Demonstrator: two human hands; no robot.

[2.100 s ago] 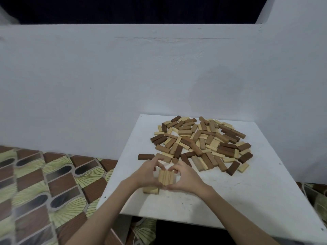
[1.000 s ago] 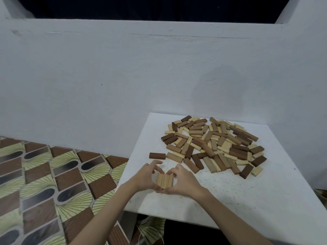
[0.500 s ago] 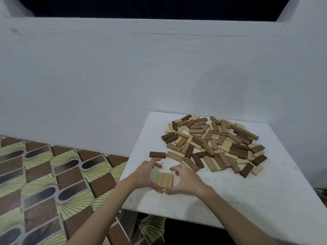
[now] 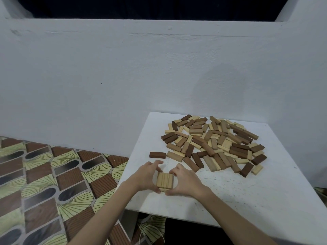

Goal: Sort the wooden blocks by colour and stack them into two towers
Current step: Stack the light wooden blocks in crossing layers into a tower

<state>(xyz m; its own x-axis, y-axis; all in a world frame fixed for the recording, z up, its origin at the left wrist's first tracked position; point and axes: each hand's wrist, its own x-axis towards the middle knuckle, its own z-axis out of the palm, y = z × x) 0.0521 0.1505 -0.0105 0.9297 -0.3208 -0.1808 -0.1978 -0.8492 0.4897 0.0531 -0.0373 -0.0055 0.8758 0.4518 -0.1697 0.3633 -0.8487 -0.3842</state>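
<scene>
Compared with half a second earlier, not much had changed: both hands were still cupped around the little stack of light tan wooden blocks at about 7 o'clock on the white square desk. The fingers had closed in a bit tighter on its sides, and the stack looked squared up. Two seconds back a light block stuck out at the lower left of the stack; by now it was tucked under.

The left hand was curled around the stack's left side, thumb at the near corner and fingers reaching over the far edge. The right hand mirrored it on the right side, fingers bent and pressing the blocks. So both hands had hold of the same stack.

Counts: the top layer looked like four light blocks side by side, with at least one more layer peeking out below, though I couldn't tell how many sat in it. One lone dark brown wooden block lay by itself at about 9 o'clock, just beyond the left hand. The big mixed pile of light and dark wooden blocks sprawled from 12 to 3 o'clock, several dozen, too jumbled to count exactly.

The patterned brown-and-yellow floor showed on the left.
</scene>
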